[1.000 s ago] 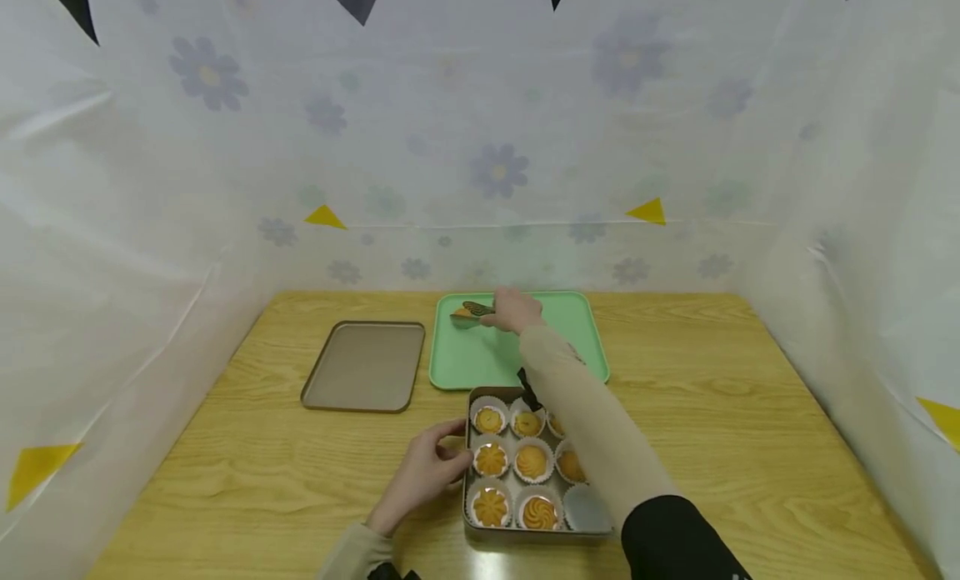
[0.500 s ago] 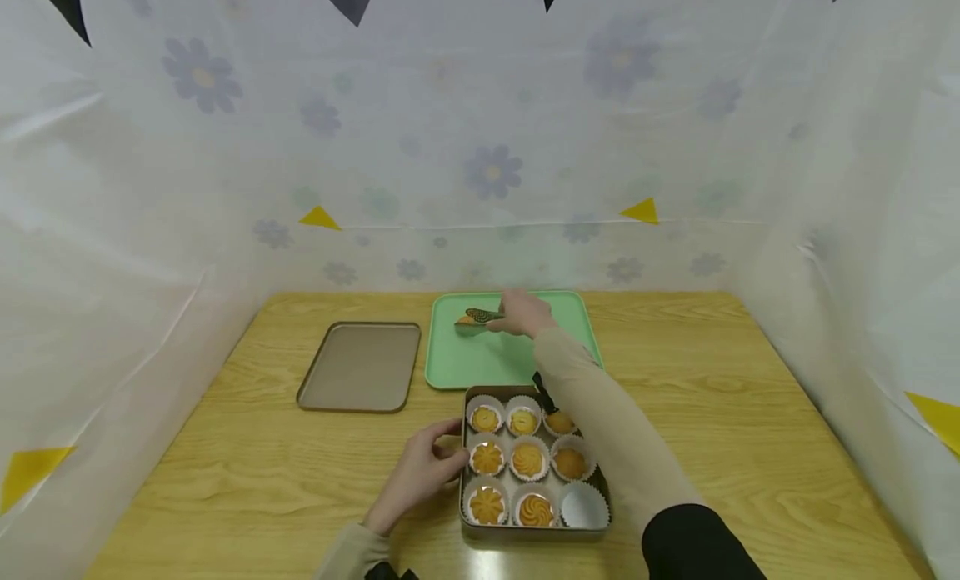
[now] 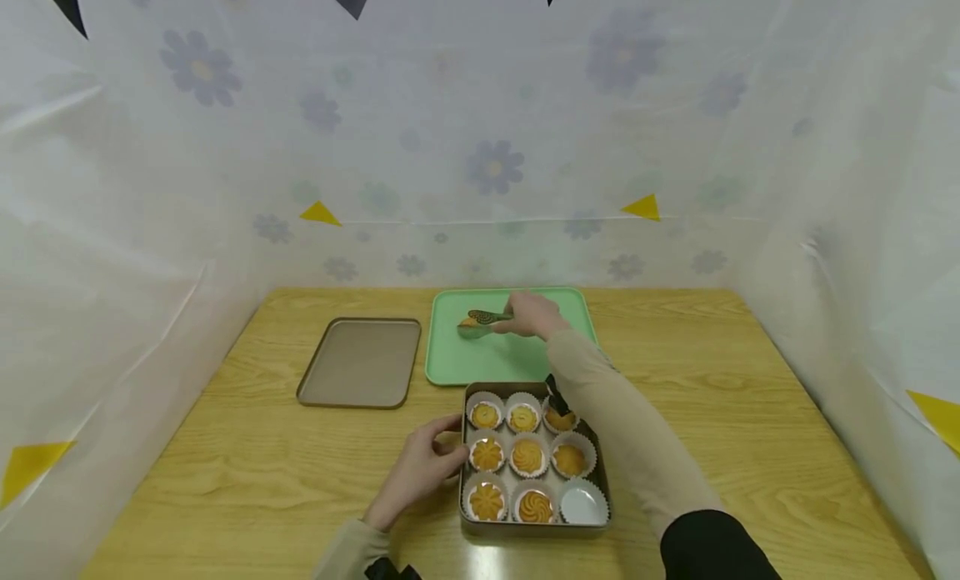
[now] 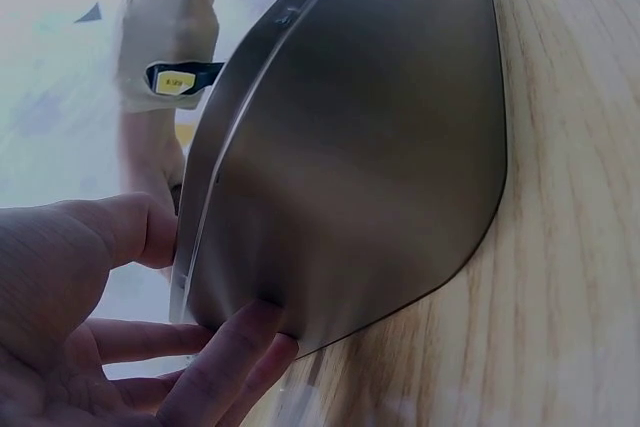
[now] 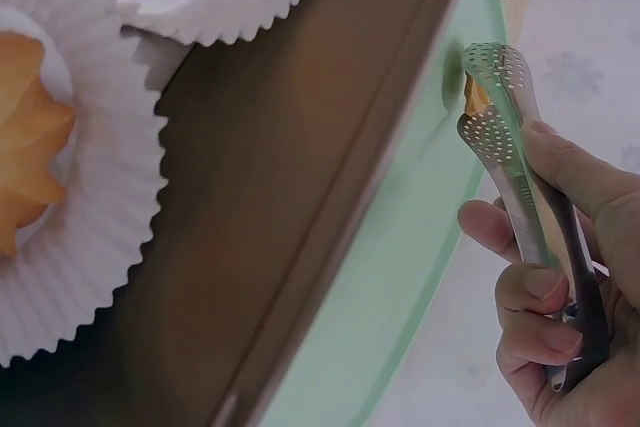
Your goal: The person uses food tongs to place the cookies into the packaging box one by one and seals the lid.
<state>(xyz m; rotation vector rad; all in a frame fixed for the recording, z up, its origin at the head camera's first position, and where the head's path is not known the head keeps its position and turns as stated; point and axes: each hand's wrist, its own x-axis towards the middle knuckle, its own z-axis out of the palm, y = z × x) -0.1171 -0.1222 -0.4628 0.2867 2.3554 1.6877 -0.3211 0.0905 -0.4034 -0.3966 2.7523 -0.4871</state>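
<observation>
Since the earlier frames, right hand (image 3: 534, 315) has drifted slightly rightward over green tray (image 3: 480, 363), gripping tongs (image 5: 505, 137) pinching a cookie (image 3: 469, 322). Left hand (image 3: 422, 467) clasps the tin (image 4: 350, 147) wall on the counter (image 3: 750, 397). Risk: slackened squeeze drops or cracks the cookie.

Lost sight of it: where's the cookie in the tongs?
Head view: the cookie sits clamped in the tongs, over the green tray's far left part, held by the right hand.
</observation>
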